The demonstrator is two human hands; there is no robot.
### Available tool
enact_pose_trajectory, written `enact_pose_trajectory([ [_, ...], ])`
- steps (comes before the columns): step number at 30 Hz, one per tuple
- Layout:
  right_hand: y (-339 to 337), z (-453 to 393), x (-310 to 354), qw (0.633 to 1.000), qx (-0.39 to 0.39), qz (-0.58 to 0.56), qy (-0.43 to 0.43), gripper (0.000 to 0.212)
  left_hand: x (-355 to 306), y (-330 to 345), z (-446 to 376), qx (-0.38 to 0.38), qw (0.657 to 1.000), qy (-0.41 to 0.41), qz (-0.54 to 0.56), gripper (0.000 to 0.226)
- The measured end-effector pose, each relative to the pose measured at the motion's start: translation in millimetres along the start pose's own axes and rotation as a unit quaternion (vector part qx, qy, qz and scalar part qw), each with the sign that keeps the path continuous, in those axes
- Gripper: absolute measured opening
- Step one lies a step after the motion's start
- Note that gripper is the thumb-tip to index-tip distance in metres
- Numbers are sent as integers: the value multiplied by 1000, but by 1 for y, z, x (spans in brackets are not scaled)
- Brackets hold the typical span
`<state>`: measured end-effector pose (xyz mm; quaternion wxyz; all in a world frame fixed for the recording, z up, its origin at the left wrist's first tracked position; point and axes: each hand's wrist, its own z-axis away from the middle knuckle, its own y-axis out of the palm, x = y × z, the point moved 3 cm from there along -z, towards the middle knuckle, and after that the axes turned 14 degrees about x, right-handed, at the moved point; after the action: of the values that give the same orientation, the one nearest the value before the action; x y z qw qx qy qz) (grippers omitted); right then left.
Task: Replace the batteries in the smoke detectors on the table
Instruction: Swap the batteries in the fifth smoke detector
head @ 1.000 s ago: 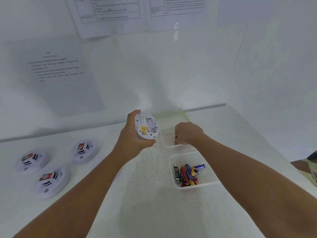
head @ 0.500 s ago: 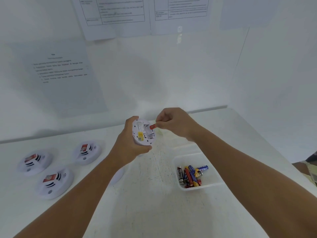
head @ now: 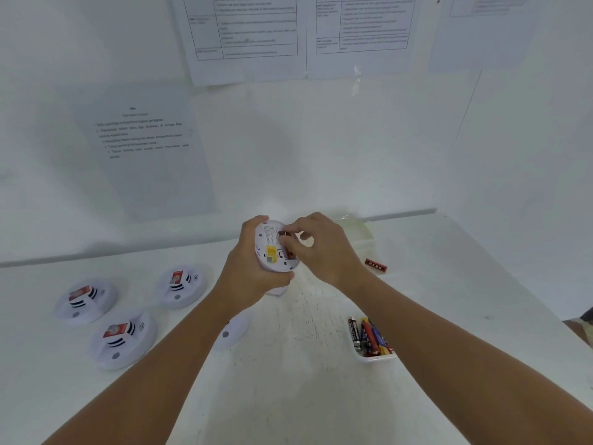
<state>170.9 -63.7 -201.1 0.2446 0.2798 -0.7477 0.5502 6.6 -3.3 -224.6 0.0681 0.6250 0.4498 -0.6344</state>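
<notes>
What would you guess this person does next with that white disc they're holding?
Probably press the red battery fully into its slot: the left hand holds the detector back-side up, and the right hand has its fingertips on the battery there.

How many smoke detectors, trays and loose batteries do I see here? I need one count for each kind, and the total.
Smoke detectors: 5, one held, three on the table, one partly hidden.
Trays: 2.
Loose red battery: 1.
Total: 8.
</notes>
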Motion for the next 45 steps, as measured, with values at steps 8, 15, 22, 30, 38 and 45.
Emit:
enact_pose_trajectory([
  [8, 17, 6, -8, 1000, -6, 16, -8, 35, 0, -1, 0, -28, 999, 11, 20, 99],
  [15, 13, 10, -18, 997, 11, 78, 8, 36, 3, 6, -9, -23, 1000, 6, 19, 99],
  [22, -7, 20, -36, 995, 61, 56, 49, 36, 4, 22, -21, 19, 1000, -7, 10, 101],
  [30, -74, 32, -94, 946, 86, 218, 226, 4, 0, 28, -30, 10, 1000, -21, 2, 101],
  [38, -63, 24, -112, 860, 241, 374, 248, 31, -3, 37, -34, 20, 999, -25, -5, 102],
  [45, -51, 17, -118, 849, 277, 383, 236, 38, -1, 40, -30, 17, 999, -35, 0, 102],
])
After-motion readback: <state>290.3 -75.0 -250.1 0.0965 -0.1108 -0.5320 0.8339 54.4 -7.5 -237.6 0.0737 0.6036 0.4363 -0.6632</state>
